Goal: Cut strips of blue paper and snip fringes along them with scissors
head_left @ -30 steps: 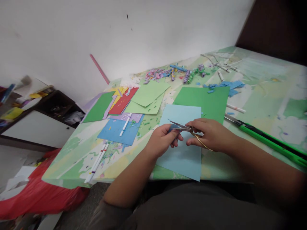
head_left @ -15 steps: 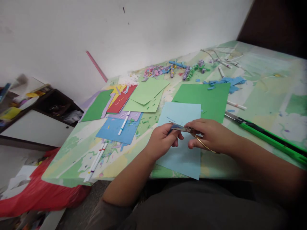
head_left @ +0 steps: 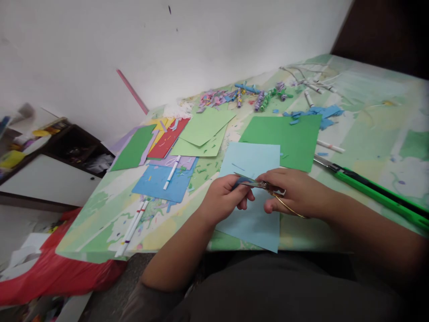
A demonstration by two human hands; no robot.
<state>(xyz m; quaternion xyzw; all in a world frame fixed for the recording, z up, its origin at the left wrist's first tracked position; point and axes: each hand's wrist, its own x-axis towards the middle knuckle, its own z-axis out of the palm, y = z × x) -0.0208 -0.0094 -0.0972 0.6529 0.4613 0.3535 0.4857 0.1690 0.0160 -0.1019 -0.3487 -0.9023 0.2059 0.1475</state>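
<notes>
Over a light blue sheet of paper (head_left: 256,230) near the table's front edge, my left hand (head_left: 217,201) pinches a small blue piece of paper (head_left: 240,180) between thumb and fingers. My right hand (head_left: 300,192) grips scissors (head_left: 259,183) with a gold-coloured handle. Their blades point left and lie against the blue piece. My fingers partly hide both the piece and the scissor handles. Thin blue slivers (head_left: 237,167) lie on the sheet just beyond my hands. A green sheet (head_left: 284,134) is partly under the light blue one.
A green box cutter (head_left: 372,190) lies right of my right hand. Paper sheets, including a blue one (head_left: 157,183), and white markers (head_left: 132,228) spread to the left. Curled paper rolls (head_left: 259,100), scraps (head_left: 214,99) and blue strips (head_left: 330,114) lie farther back, before the wall.
The view has shifted slightly. Both hands keep their hold, with the scissor blades still at the blue piece; only small finger movement shows.
</notes>
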